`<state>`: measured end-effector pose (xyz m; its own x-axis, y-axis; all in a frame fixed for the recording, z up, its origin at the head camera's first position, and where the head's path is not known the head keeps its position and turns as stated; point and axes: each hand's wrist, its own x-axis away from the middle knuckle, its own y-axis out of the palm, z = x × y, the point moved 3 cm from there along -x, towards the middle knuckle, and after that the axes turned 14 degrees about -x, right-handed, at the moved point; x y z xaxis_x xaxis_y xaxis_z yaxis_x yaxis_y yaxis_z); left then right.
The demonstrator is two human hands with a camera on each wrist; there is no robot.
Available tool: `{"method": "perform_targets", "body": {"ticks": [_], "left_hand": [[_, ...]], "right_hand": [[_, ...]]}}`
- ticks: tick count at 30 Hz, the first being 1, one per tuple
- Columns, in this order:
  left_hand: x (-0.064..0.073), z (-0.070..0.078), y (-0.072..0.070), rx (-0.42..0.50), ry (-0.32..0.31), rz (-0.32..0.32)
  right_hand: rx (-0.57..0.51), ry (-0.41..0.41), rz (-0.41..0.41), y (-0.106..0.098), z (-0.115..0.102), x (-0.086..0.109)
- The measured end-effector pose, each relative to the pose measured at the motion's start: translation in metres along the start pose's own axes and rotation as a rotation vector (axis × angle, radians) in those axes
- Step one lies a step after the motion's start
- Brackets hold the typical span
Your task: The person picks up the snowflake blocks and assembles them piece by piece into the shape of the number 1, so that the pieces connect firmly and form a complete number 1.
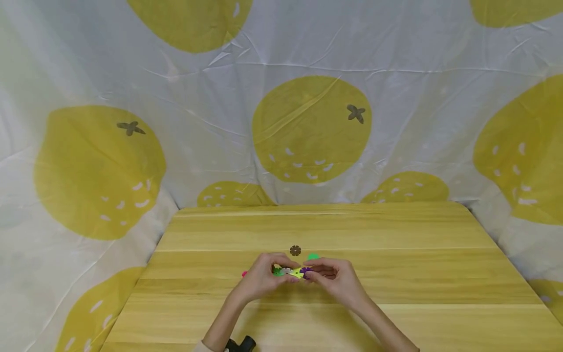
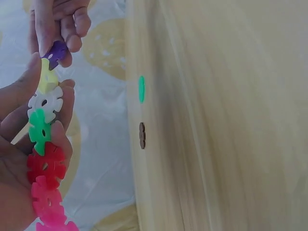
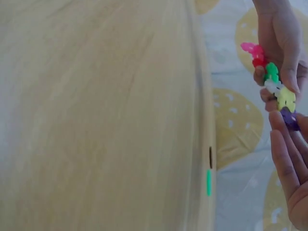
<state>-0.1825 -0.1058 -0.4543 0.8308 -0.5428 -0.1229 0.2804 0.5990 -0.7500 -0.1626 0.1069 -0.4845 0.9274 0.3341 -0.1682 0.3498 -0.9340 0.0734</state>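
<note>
A chain of notched snowflake discs spans both hands above the table. In the left wrist view it runs from pink discs (image 2: pixel 48 202) through a red disc (image 2: pixel 46 166), a green disc (image 2: pixel 40 132) and a white disc (image 2: pixel 45 103) to a yellow disc (image 2: pixel 47 79). A purple disc (image 2: pixel 57 53) sits at the yellow one's far end. My left hand (image 1: pixel 263 276) holds the chain, thumb by the yellow disc, fingers behind the middle. My right hand (image 1: pixel 337 279) pinches the purple disc (image 1: pixel 304 272) between thumb and fingertips.
A brown disc (image 1: pixel 295 251) and a light green disc (image 1: pixel 313 256) lie on the wooden table (image 1: pixel 211 234) beyond the hands. A black object (image 1: pixel 242 344) shows at the bottom edge near the left forearm. A lemon-print cloth (image 1: pixel 211 122) hangs behind the table.
</note>
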Motion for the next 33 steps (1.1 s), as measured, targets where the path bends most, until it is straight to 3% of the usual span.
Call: {"method": "perform_targets", "body": {"ticks": [5, 10, 13, 20, 25, 28, 33], "left_hand": [[0.001, -0.002, -0.002, 0.015, -0.007, 0.004], [-0.001, 0.000, 0.000, 0.004, 0.015, 0.006], [-0.002, -0.001, 0.000, 0.002, 0.031, -0.001], [0.001, -0.007, 0.000, 0.004, 0.014, -0.060], [0.002, -0.007, 0.002, -0.095, -0.014, -0.104], [0.002, -0.004, 0.006, -0.173, 0.008, -0.087], [0.003, 0.000, 0.012, -0.231, 0.039, 0.006]], "right_hand": [[0.070, -0.028, 0.002, -0.007, -0.002, 0.000], [0.043, -0.105, -0.043, -0.005, 0.001, 0.002], [0.034, -0.111, -0.041, -0.004, 0.003, 0.003], [-0.059, -0.002, -0.038, -0.002, 0.006, 0.003], [-0.137, 0.102, -0.011, -0.001, 0.013, 0.002], [-0.192, 0.142, -0.004, 0.000, 0.017, 0.000], [-0.255, 0.167, -0.001, 0.002, 0.021, -0.006]]}}
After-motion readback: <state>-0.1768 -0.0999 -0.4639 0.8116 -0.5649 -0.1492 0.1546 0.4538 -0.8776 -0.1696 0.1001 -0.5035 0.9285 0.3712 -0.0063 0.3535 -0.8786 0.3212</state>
